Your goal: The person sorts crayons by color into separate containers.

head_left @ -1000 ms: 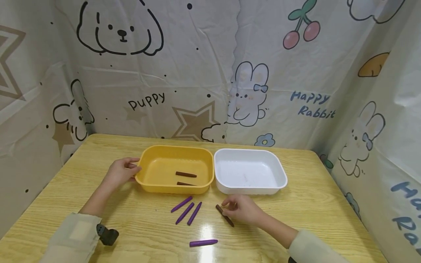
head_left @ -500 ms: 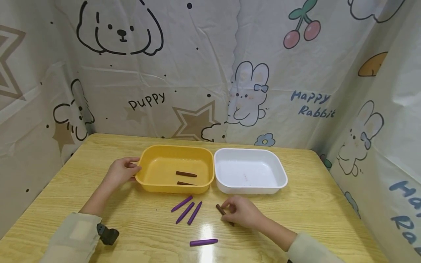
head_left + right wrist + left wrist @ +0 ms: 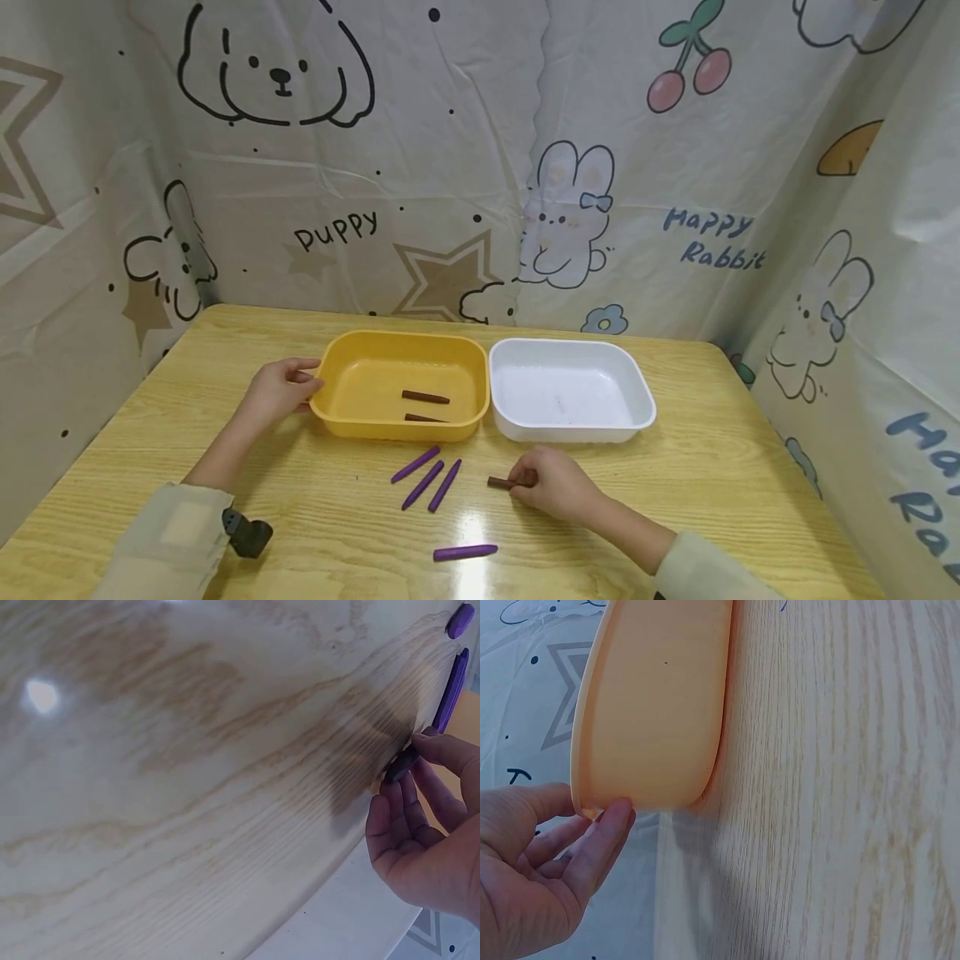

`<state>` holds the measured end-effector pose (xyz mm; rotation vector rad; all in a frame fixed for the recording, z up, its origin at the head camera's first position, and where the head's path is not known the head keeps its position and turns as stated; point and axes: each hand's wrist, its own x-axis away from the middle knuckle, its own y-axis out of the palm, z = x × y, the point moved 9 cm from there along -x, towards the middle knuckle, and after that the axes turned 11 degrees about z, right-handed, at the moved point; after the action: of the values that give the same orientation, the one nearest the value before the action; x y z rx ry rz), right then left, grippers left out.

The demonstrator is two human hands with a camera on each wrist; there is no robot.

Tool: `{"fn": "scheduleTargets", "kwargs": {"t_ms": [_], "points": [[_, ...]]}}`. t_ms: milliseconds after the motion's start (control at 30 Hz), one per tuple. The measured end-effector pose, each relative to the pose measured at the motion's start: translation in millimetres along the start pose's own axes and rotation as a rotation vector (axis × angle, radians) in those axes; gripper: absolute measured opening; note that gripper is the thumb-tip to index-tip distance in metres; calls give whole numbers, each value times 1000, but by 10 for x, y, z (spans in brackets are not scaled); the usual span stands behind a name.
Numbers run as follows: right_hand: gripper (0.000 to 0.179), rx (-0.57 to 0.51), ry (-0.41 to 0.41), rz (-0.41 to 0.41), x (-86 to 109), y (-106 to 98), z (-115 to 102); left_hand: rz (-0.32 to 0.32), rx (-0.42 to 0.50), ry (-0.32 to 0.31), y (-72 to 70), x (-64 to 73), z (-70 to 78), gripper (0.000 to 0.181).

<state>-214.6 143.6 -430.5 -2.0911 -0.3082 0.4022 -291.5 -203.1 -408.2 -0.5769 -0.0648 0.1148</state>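
My left hand (image 3: 273,392) holds the left end of the yellow tray (image 3: 401,431); in the left wrist view, thumb and fingers meet at the rim of that tray (image 3: 656,705). Inside it lie two brown crayons (image 3: 425,397). In front of the white tray (image 3: 570,435), my right hand (image 3: 555,483) pinches another brown crayon (image 3: 498,482) between thumb and fingertips. From the right wrist, the dark crayon (image 3: 401,765) looks low over the wood, partly covered by the fingers. Three purple crayons (image 3: 422,485) lie together left of this hand.
One more purple crayon (image 3: 465,552) lies apart, nearer the front of the wooden table (image 3: 337,533). The two trays stand side by side. A printed cloth (image 3: 450,167) hangs behind the table and at both sides.
My right hand has taken hold of the brown crayon and turned it from slanting to nearly level, its end pointing left. My left hand stays at the yellow tray.
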Motion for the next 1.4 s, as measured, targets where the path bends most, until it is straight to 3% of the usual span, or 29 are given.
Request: {"fn": "scheduleTargets", "kwargs": {"t_ms": [633, 967, 1400], "points": [[7, -33, -50, 1, -184, -207, -195, -7, 25, 8, -1, 6, -8, 48], [7, -43, -21, 5, -316, -250, -283, -5, 18, 12, -5, 6, -6, 49], [6, -40, -64, 19, -474, -269, -458, 17, 13, -10, -19, -33, -47, 48]]}}
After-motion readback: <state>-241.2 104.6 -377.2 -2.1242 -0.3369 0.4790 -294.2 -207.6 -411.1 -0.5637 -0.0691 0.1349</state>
